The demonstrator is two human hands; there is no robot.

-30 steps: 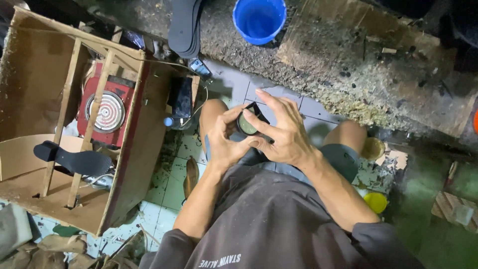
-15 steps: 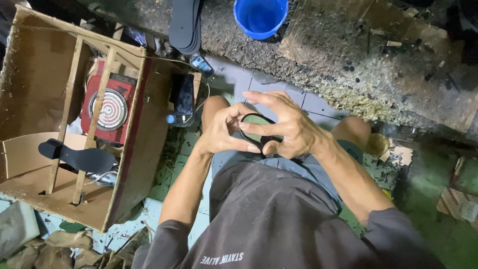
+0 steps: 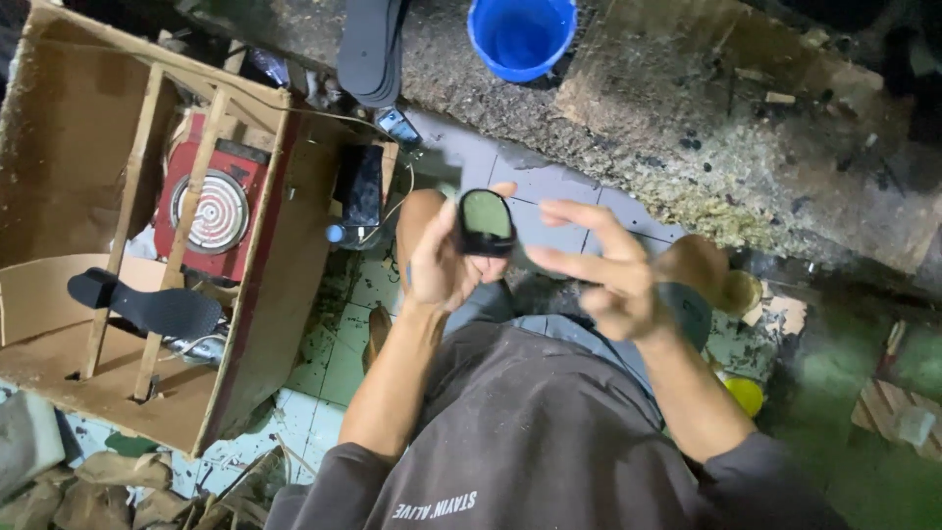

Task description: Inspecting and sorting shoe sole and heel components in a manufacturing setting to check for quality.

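My left hand (image 3: 444, 265) holds a small black shoe-sole piece with a greenish inner face (image 3: 485, 222), raised in front of my knees with the green face towards me. My right hand (image 3: 603, 275) hovers just to the right of it, fingers spread, holding nothing and apart from the piece. I sit low in a dark shirt and jeans over a tiled floor.
A large cardboard-and-wood box (image 3: 147, 265) stands at the left with a red electric hotplate (image 3: 211, 211) inside and a black shoe sole (image 3: 147, 306) resting on its slats. A stack of black soles (image 3: 371, 49) and a blue bucket (image 3: 520, 34) sit at the top on rough concrete.
Both hands were wrapped around the piece before. The right hand has let go and moved off to the right with fingers spread. The left hand lifted the piece.
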